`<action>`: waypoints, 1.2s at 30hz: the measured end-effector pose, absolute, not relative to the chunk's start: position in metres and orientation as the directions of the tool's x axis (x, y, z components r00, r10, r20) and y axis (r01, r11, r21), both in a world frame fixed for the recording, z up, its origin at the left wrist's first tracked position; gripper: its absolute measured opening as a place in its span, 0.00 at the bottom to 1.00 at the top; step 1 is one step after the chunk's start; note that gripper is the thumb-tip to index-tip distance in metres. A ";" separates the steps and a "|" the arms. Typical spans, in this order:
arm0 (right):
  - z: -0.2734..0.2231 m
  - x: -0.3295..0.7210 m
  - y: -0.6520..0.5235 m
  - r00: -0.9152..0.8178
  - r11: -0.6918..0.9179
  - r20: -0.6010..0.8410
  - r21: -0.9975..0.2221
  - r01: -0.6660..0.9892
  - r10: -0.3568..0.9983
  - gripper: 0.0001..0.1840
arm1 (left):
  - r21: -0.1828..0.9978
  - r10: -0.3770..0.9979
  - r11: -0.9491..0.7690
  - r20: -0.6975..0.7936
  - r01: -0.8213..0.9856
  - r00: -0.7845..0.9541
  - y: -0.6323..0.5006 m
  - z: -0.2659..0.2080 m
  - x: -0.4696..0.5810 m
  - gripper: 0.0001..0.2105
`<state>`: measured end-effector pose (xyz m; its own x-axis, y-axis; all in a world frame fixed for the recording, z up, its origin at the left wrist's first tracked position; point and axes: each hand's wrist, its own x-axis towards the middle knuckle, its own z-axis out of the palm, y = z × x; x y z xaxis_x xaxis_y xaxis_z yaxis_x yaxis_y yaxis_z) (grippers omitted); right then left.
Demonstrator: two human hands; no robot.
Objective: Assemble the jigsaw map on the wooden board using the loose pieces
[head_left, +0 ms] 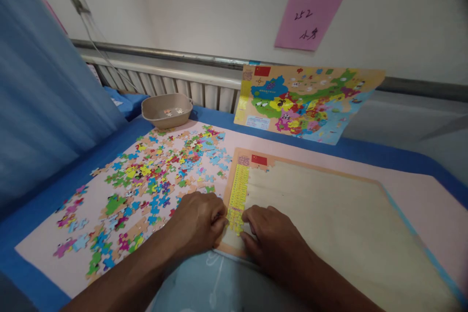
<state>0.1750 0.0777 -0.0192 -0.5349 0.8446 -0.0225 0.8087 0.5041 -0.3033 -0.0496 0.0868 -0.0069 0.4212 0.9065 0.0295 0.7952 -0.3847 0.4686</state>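
Observation:
A jigsaw board (321,204) lies before me, mostly bare, with some of its tan and blue border in place. Down its left side runs a strip of yellow puzzle pieces (238,190), and a red flag section (259,160) sits near the top left corner. My left hand (204,217) rests at the board's left edge, its fingers curled in beside the strip's lower end; whatever is between them is hidden. Across the strip, my right hand (272,234) touches its right side with thumb and forefinger apart.
Many loose colourful puzzle pieces (153,173) are spread over pink paper (40,248) on the left. Behind them stands a beige basin (166,107) with a few pieces inside. A printed map picture (303,102) leans against the wall rail. A blue curtain (54,83) hangs at left.

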 end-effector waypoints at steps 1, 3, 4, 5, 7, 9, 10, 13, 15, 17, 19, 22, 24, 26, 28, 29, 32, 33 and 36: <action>-0.020 0.175 0.078 -0.538 0.509 -0.019 -0.298 0.807 0.842 0.05 | 0.467 0.905 -0.388 0.031 0.794 0.424 0.087 -0.007 -0.050 0.05; -0.021 0.175 0.078 -0.548 0.523 -0.008 -0.290 0.802 0.836 0.05 | 0.461 0.906 -0.387 0.028 0.798 0.423 0.087 -0.008 -0.050 0.05; -0.021 0.175 0.078 -0.554 0.529 -0.002 -0.290 0.797 0.833 0.06 | 0.456 0.907 -0.386 0.028 0.802 0.421 0.087 -0.008 -0.050 0.06; -0.022 0.175 0.078 -0.558 0.535 0.004 -0.291 0.793 0.830 0.06 | 0.452 0.907 -0.388 0.030 0.803 0.421 0.087 -0.008 -0.050 0.05; -0.023 0.176 0.078 -0.565 0.544 0.014 -0.293 0.786 0.825 0.05 | 0.444 0.904 -0.398 0.041 0.803 0.426 0.087 -0.008 -0.050 0.05; -0.024 0.176 0.078 -0.570 0.550 0.020 -0.293 0.782 0.822 0.04 | 0.441 0.899 -0.411 0.051 0.798 0.435 0.087 -0.008 -0.050 0.05; -0.025 0.176 0.078 -0.570 0.550 0.021 -0.292 0.783 0.822 0.04 | 0.438 0.897 -0.415 0.054 0.797 0.438 0.087 -0.009 -0.050 0.06; -0.024 0.176 0.078 -0.570 0.548 0.010 -0.291 0.784 0.822 0.06 | 0.434 0.894 -0.425 0.067 0.795 0.442 0.087 -0.010 -0.050 0.07; -0.023 0.175 0.078 -0.567 0.541 -0.010 -0.289 0.790 0.824 0.07 | 0.436 0.896 -0.424 0.074 0.794 0.438 0.087 -0.010 -0.051 0.06; -0.021 0.175 0.077 -0.558 0.526 -0.029 -0.298 0.796 0.829 0.06 | 0.443 0.897 -0.422 0.074 0.791 0.437 0.087 -0.011 -0.051 0.06; -0.020 0.176 0.076 -0.560 0.519 -0.039 -0.329 0.789 0.827 0.09 | 0.445 0.890 -0.434 0.078 0.783 0.449 0.087 -0.011 -0.052 0.06; -0.017 0.178 0.074 -0.595 0.547 -0.035 -0.352 0.759 0.803 0.19 | 0.430 0.874 -0.465 0.083 0.774 0.479 0.087 -0.011 -0.052 0.07; -0.014 0.179 0.073 -0.611 0.568 -0.035 -0.329 0.754 0.791 0.22 | 0.422 0.872 -0.468 0.077 0.776 0.484 0.086 -0.010 -0.052 0.08; -0.011 0.181 0.071 -0.618 0.580 -0.044 -0.297 0.758 0.785 0.22 | 0.429 0.875 -0.462 0.078 0.777 0.477 0.086 -0.010 -0.052 0.08; -0.007 0.181 0.070 -0.621 0.586 -0.054 -0.276 0.762 0.782 0.20 | 0.445 0.874 -0.461 0.080 0.768 0.479 0.086 -0.010 -0.052 0.07; -0.005 0.182 0.070 -0.620 0.585 -0.062 -0.271 0.764 0.782 0.19 | 0.454 0.872 -0.463 0.077 0.762 0.484 0.086 -0.010 -0.052 0.07; -0.001 0.182 0.071 -0.620 0.582 -0.096 -0.259 0.771 0.779 0.17 | 0.471 0.859 -0.474 0.064 0.744 0.507 0.086 -0.008 -0.052 0.08; -0.001 0.182 0.071 -0.623 0.585 -0.106 -0.252 0.770 0.775 0.18 | 0.472 0.856 -0.478 0.061 0.741 0.513 0.086 -0.008 -0.051 0.08; -0.003 0.183 0.071 -0.639 0.608 -0.110 -0.221 0.763 0.761 0.22 | 0.463 0.854 -0.479 0.051 0.746 0.517 0.086 -0.007 -0.051 0.08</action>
